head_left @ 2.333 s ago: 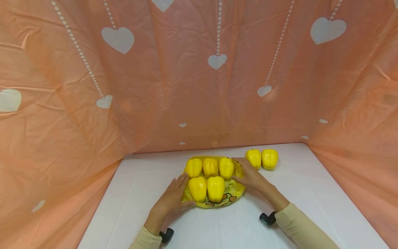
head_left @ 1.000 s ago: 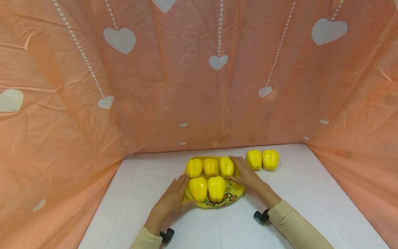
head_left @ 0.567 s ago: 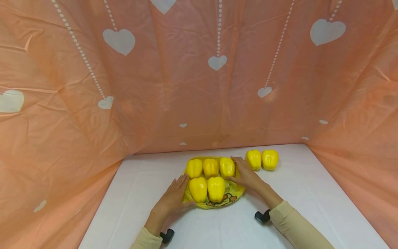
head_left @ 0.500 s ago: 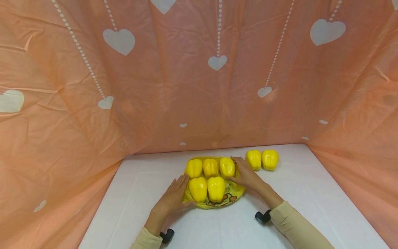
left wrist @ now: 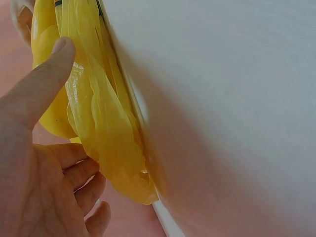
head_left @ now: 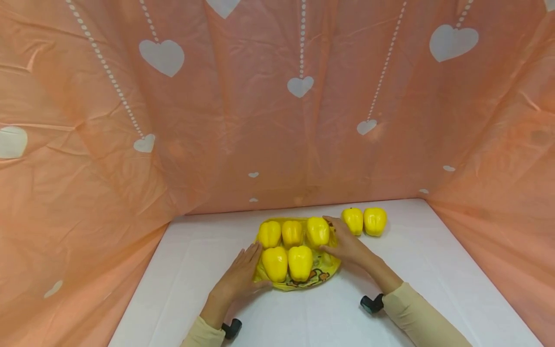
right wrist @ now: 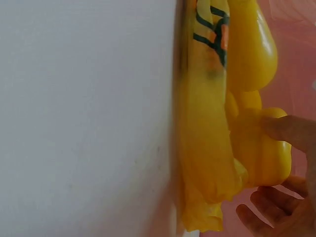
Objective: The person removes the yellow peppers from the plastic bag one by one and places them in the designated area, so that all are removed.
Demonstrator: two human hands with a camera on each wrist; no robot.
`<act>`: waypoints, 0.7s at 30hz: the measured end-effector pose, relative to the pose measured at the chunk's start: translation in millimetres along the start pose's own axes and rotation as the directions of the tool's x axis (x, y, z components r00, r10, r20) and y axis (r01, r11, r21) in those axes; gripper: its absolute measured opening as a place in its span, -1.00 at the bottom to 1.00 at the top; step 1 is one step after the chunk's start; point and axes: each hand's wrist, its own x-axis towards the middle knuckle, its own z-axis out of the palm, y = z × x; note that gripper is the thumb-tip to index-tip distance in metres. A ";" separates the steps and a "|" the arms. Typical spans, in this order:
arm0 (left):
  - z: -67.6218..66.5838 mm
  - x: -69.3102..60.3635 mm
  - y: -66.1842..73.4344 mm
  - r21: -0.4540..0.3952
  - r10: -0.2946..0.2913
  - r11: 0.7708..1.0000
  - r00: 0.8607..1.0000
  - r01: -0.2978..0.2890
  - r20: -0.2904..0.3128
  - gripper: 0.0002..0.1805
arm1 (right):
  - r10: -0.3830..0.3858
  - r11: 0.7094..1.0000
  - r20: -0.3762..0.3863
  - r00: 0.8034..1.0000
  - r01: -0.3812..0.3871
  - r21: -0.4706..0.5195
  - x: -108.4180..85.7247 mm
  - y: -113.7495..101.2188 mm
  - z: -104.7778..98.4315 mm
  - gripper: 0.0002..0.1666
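Observation:
Several yellow bell peppers sit on a yellow printed plastic bag [head_left: 325, 262], three in a back row and two in front. My right hand [head_left: 349, 245] pinches the back-right pepper [head_left: 318, 232] between thumb and fingers; the right wrist view shows the thumb on this pepper [right wrist: 274, 158], with the fingers partly behind it. At the bag's left edge my left hand [head_left: 240, 274] rests with extended fingers beside the peppers. In the left wrist view, the left thumb lies against the bag [left wrist: 108, 148] and the fingers are loosely bent near its edge.
Two more yellow peppers, one [head_left: 353, 221] beside the other [head_left: 375, 221], stand on the white table [head_left: 425, 270] just beyond my right hand. A peach curtain [head_left: 277, 144] with white hearts encloses the back and sides.
The back-right pepper has shifted slightly right and away from its neighbour, with my right hand around it. My left hand stays at the bag's left edge.

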 end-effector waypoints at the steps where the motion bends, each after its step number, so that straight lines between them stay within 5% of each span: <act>1: -0.1 0.0 -0.2 0.001 -0.001 1.000 1.000 0.001 0.000 0.20 | 0.003 1.000 -0.001 1.000 -0.003 0.004 -1.0 -1.1 -1.3 0.08; 21: -0.5 0.3 0.7 -0.001 -0.015 1.000 1.000 0.015 0.006 0.21 | -0.038 0.998 -0.067 0.997 0.041 0.039 -25.2 2.6 -30.5 0.07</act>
